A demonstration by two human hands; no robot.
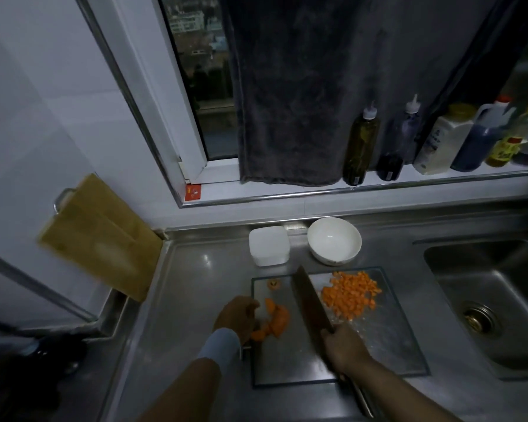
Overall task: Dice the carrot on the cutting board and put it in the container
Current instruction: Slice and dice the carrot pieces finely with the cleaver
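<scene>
Stainless steel counter is seen from above in dim light, with a clear glass cutting board laid on it just left of a steel sink. Orange diced carrot is heaped on the far right part of the board. Larger carrot chunks, not yet diced, are gathered on the board's near left part, and a small carrot stub is left alone at the far left corner. The left grip, a bare hand with a pale blue cuff at the wrist, is curled against the chunks from the left and holds them in place. The right grip is clamped round the handle of a broad dark cleaver, whose blade is tilted and points away from the person, between the chunks and the diced heap; whether its edge meets the board cannot be told. Behind the board, a white square container and a white bowl are set side by side near the wall. A wooden board is propped against the left wall. On the window sill above, a row of bottles is lined up beside a hanging dark towel
</scene>
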